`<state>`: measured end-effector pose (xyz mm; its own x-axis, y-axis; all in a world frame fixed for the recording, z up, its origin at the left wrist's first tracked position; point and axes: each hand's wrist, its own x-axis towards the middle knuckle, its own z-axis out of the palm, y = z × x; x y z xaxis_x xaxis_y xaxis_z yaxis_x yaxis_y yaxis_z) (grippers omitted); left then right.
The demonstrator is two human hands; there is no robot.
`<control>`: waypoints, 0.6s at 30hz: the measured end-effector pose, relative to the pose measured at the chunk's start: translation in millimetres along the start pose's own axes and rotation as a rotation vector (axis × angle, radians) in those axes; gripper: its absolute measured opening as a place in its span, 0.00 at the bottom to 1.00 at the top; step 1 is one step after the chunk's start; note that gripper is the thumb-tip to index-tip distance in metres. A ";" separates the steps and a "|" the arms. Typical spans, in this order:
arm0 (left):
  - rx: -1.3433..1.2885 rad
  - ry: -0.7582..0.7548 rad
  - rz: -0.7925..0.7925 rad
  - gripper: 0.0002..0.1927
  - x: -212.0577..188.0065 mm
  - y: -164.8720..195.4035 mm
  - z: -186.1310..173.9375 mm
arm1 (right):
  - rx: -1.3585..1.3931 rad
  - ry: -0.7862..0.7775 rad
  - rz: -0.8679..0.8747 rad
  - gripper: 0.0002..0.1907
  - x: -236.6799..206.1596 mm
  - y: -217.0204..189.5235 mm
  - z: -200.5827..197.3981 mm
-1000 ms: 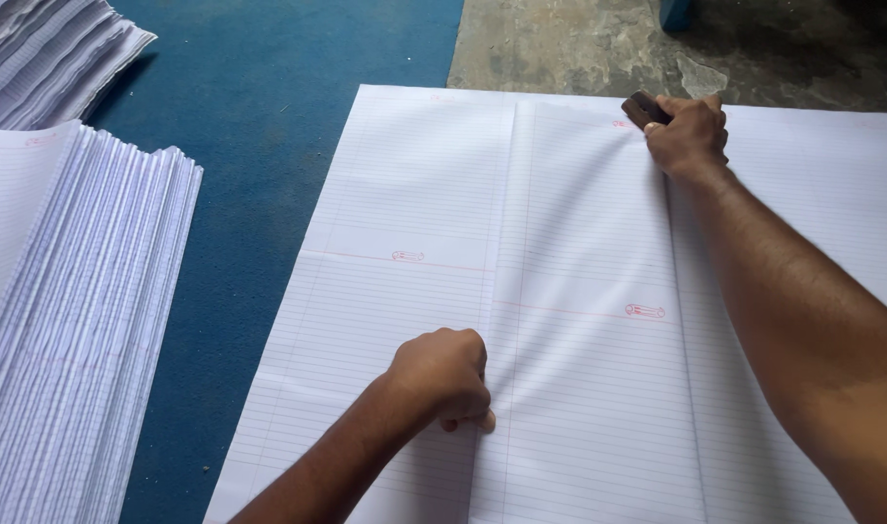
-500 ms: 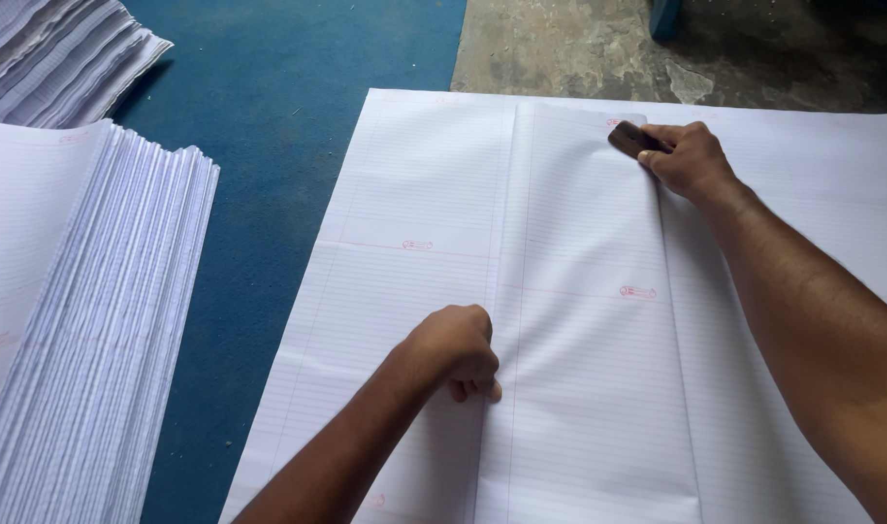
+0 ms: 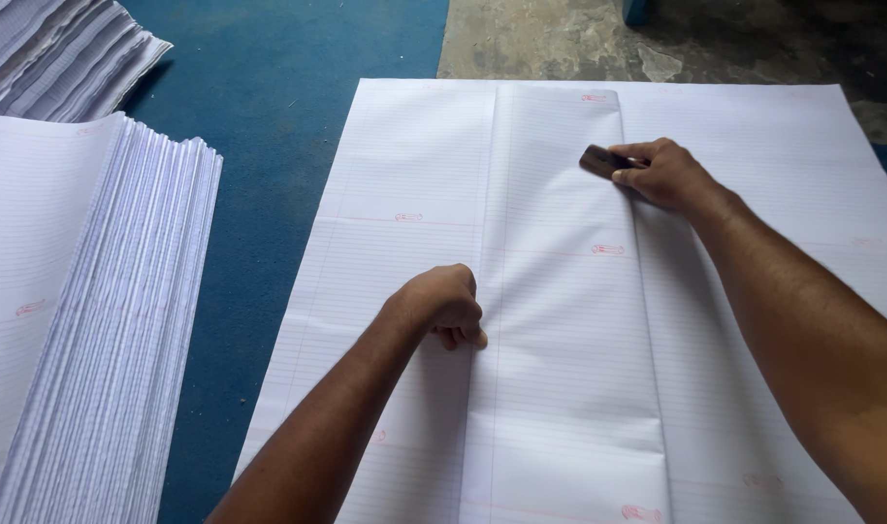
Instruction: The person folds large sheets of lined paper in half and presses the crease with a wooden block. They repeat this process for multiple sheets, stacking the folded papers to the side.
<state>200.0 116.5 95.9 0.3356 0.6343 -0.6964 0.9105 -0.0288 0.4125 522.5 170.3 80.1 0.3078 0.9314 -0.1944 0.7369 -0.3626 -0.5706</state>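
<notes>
A large sheet of white ruled paper lies flat, with a folded-over panel running down its middle. My right hand grips a small dark wooden block and presses it onto the right crease of that panel, near the far end. Knuckles down, my left hand is curled into a fist on the panel's left edge, pinning the paper about halfway along.
A thick stack of ruled sheets stands at the left, with a second fanned stack at the far left corner. Blue mat lies between them and the sheet. Bare concrete floor shows beyond.
My right hand has slid the block toward me along the right crease. My left hand has stayed on the panel's left edge.
</notes>
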 end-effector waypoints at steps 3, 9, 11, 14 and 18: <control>0.007 0.028 0.015 0.13 -3.7 0.5 2.5 | -0.032 -0.007 -0.018 0.24 -12.7 4.3 2.6; -0.031 0.111 -0.023 0.11 -9.1 2.0 9.3 | -0.007 -0.031 -0.044 0.24 -39.8 13.6 9.0; -0.029 0.150 -0.001 0.09 -10.9 0.3 15.7 | 0.003 -0.037 -0.042 0.24 -50.2 17.4 11.7; -0.057 0.239 -0.001 0.08 -11.8 -4.8 28.1 | -0.004 -0.046 -0.071 0.23 -62.9 22.0 14.7; -0.120 0.385 0.047 0.04 -11.2 -16.0 44.1 | -0.027 -0.044 -0.089 0.23 -78.0 27.0 17.8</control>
<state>192.3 75.8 71.3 0.2408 0.8780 -0.4137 0.8537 0.0111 0.5206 507.6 88.4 65.6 0.2137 0.9603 -0.1791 0.7765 -0.2782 -0.5653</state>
